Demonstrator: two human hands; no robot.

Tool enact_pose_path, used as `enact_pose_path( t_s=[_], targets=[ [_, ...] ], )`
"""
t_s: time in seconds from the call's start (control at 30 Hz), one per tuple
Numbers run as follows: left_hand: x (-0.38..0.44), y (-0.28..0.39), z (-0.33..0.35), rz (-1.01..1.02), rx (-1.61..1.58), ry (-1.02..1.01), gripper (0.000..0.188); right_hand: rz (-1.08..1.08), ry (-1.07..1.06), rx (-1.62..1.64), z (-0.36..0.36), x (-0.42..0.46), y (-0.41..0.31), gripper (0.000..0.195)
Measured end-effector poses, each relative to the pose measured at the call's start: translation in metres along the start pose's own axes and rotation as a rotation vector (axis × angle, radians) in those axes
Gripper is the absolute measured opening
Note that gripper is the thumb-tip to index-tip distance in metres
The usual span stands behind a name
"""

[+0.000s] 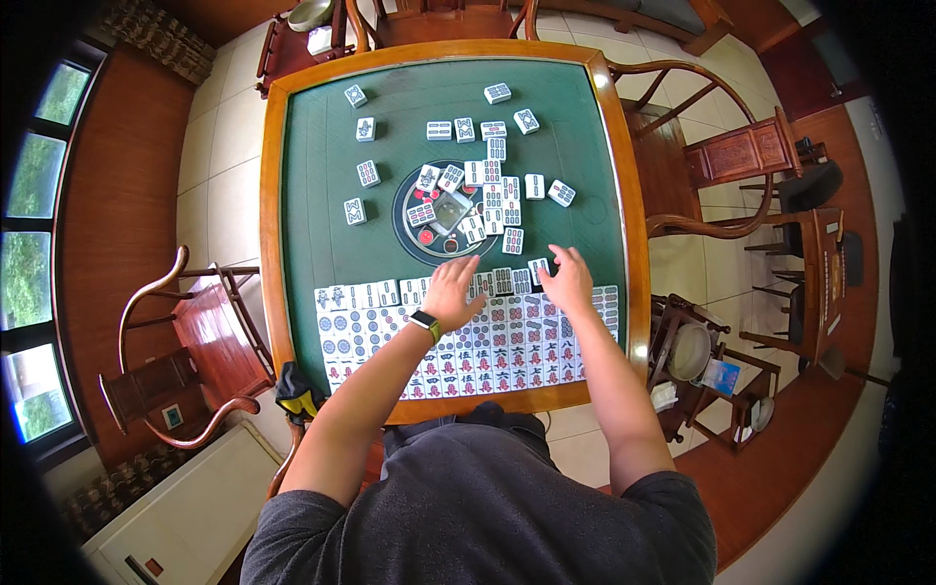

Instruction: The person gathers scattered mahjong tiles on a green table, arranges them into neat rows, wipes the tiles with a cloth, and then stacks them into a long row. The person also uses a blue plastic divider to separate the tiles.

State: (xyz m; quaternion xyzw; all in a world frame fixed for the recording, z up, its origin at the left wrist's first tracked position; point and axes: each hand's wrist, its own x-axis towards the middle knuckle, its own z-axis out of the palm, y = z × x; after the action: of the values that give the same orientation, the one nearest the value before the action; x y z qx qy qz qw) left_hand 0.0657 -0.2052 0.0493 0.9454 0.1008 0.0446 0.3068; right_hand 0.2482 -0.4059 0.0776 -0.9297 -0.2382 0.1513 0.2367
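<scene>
Rows of face-up mahjong tiles (446,365) lie in a block along the near side of the green felt mahjong table (314,248). My left hand (455,292), wearing a smartwatch (424,319), hovers over or rests on the block's upper rows, fingers spread; contact cannot be told. At the block's top edge, my right hand (568,278) has its fingers apart beside a bamboo tile (538,271), which sits slightly tilted above the top row. Whether the fingers touch it is unclear. Loose bamboo tiles (492,197) cluster on and beside the round centre panel (409,238). My forearms hide parts of the block.
More loose tiles (366,173) are scattered on the left and far felt. A raised wooden rim (636,314) borders the table. Wooden armchairs (219,336) stand around it. At the right, a small side stand holds a round bowl (689,351). A dark and yellow item (298,395) hangs near the near-left corner.
</scene>
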Motion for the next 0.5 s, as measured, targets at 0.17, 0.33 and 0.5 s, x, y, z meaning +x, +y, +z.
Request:
enact_pose_path(
  t_s=[0.17, 0.33, 0.5],
  targets=[
    [-0.005, -0.039, -0.031, -0.246, 0.022, 0.198, 0.052, -0.040, -0.251, -0.080, 0.001, 0.011, 0.008, 0.057],
    [0.001, -0.079, -0.067, -0.386, 0.010, 0.294, 0.044, -0.069, -0.360, -0.214, -0.005, 0.030, 0.005, 0.057],
    [-0.006, -0.114, -0.097, -0.534, -0.001, 0.370, 0.042, -0.038, -0.075, -0.103, -0.022, 0.078, 0.029, 0.045]
  ],
)
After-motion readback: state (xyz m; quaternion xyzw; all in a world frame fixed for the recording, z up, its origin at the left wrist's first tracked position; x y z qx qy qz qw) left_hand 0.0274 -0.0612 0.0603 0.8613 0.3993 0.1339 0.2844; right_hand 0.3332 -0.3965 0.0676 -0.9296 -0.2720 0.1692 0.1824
